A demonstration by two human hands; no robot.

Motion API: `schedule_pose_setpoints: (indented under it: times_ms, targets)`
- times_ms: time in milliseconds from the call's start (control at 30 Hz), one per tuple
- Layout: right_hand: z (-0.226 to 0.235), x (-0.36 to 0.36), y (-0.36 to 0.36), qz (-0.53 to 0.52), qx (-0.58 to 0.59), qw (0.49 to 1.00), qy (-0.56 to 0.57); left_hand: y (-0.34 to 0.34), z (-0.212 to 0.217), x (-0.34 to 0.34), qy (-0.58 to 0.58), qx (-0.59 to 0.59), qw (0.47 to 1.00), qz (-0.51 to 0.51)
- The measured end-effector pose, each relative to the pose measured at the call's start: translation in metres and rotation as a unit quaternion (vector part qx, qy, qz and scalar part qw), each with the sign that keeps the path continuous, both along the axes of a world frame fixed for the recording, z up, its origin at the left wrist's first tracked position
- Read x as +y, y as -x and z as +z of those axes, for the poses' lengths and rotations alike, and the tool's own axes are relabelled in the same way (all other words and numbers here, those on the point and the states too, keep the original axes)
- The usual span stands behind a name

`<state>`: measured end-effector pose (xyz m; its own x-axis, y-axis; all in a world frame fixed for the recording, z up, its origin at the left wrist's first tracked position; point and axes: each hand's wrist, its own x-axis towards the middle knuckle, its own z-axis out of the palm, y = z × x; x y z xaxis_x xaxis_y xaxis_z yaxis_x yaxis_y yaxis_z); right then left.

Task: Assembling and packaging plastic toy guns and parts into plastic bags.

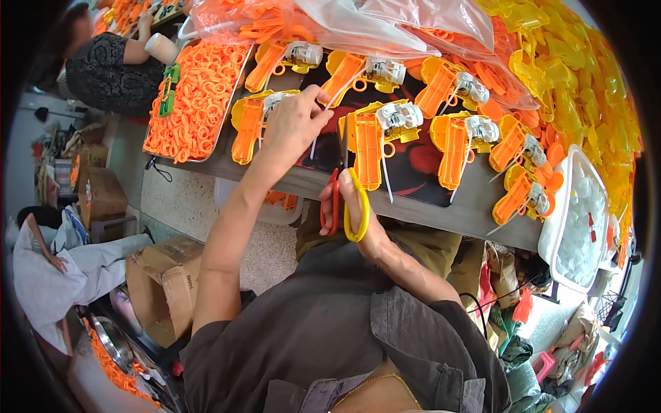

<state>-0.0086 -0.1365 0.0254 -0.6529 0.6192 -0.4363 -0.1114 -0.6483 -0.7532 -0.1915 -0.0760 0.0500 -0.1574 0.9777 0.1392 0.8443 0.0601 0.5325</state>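
My right hand [358,217] is closed round the handles of scissors [358,206], one loop red and one yellow. Their dark blades point away from me, up beside an orange and yellow toy gun body [369,148] with a white mechanism. My left hand [292,131] reaches over the table, thumb and fingers pinched on a thin white strip [335,100] that runs from another toy gun body [344,77]. Similar strips hang from several more bodies, such as one at the left [249,131] and one at the right [454,148].
A tray of orange rings [196,103] stands at the left, with a green piece on it. Plastic bags [385,24] lie along the back. Yellow parts [564,76] pile up at the right, near a white bin [551,237]. Another person [110,72] sits at the far left.
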Motion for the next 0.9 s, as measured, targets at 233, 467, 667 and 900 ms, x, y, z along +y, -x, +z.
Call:
schedule_pose_setpoints:
  times_ms: [233, 467, 667, 900]
  targets:
    - [-0.008, -0.006, 0.017, 0.033, -0.033, 0.999, -0.009, -0.003, -0.027, -0.019, -0.082, -0.066, 0.994, 0.024]
    - [-0.009, 0.003, 0.029, 0.006, -0.034, 0.999, -0.027, -0.01, -0.034, -0.023, -0.139, -0.027, 0.99, 0.028]
    - [-0.012, 0.0, 0.031, -0.01, -0.034, 0.999, -0.036, -0.013, -0.035, -0.024, -0.161, -0.007, 0.987, 0.018]
    - [-0.015, 0.001, 0.034, -0.006, -0.03, 0.998, -0.051, -0.02, -0.028, -0.027, -0.132, -0.008, 0.99, 0.042]
